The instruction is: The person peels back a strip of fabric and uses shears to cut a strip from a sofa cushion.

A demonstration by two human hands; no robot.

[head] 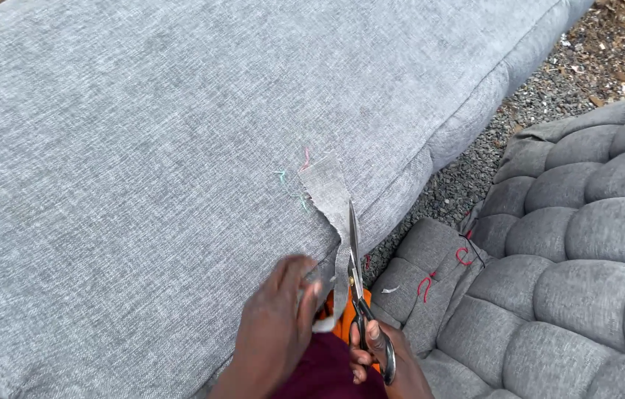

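A narrow strip of grey fabric (327, 188) stands up from the edge of a big grey upholstered cushion (142, 148). My left hand (277, 325) pinches the lower end of that strip near the cushion's front edge. My right hand (379, 358) grips a pair of black-handled scissors (357, 273), with fingers through the loops. The blades point up and away from me, lying right along the strip's right side. Short loose threads, teal and pink, sit on the cushion just left of the strip.
A tufted grey cushion (586, 244) with red thread marks lies at the right. Between the two cushions is gravel ground (475, 155). A bit of orange and maroon cloth shows below my hands.
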